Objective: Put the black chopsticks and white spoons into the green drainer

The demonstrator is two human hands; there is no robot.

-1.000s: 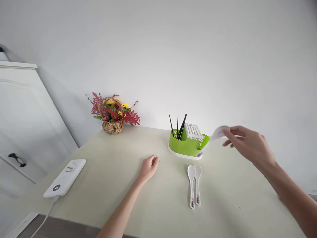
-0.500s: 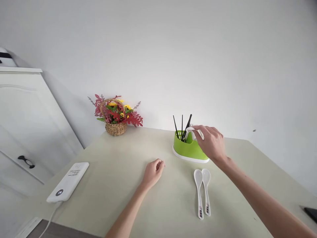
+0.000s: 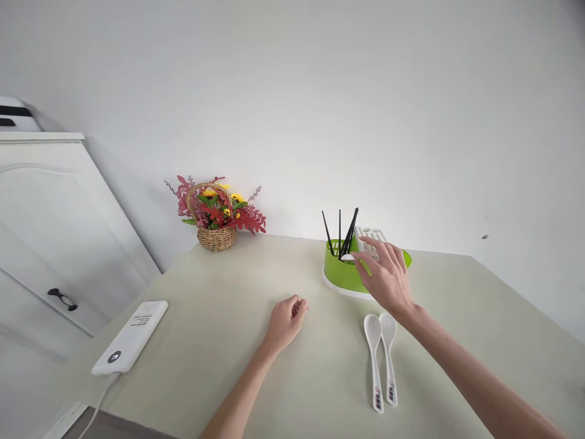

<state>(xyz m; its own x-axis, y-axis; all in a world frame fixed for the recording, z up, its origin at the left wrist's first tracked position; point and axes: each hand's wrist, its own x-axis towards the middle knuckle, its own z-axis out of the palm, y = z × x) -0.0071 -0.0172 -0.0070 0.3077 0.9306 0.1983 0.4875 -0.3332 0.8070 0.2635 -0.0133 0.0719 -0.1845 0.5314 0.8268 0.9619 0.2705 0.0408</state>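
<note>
- At the near left of the table (image 3: 219, 317), a pale cable (image 3: 98, 405) runs from the near end of a flat white device (image 3: 130, 337) with a dark round mark.
- To the right, a white spoon (image 3: 375, 366) and a second white spoon (image 3: 389, 366) lie side by side on the table, bowls away from the person, bowl edges touching or almost so. Both handle ends carry a small dark and reddish print.
- The left hand (image 3: 286, 320) rests on the table left of these two, its fingers curled in together, with nothing visible in it.
- The right hand (image 3: 388, 274) is over the front of the green holder (image 3: 342, 279), thumb and forefinger apart, hiding part of it.
- A third spoon (image 3: 348, 257), also white, is at the holder's left compartment, close to the thumb tip; whether they touch I cannot tell.
- The holder stands on a white base (image 3: 345, 291). Black chopsticks (image 3: 351, 231) lean in that same compartment, and a white slotted piece (image 3: 370, 233) sits in the middle.
- Farther back on the left is a woven basket (image 3: 217, 239) of red and yellow flowers (image 3: 219, 204), near the wall (image 3: 320, 91).
</note>
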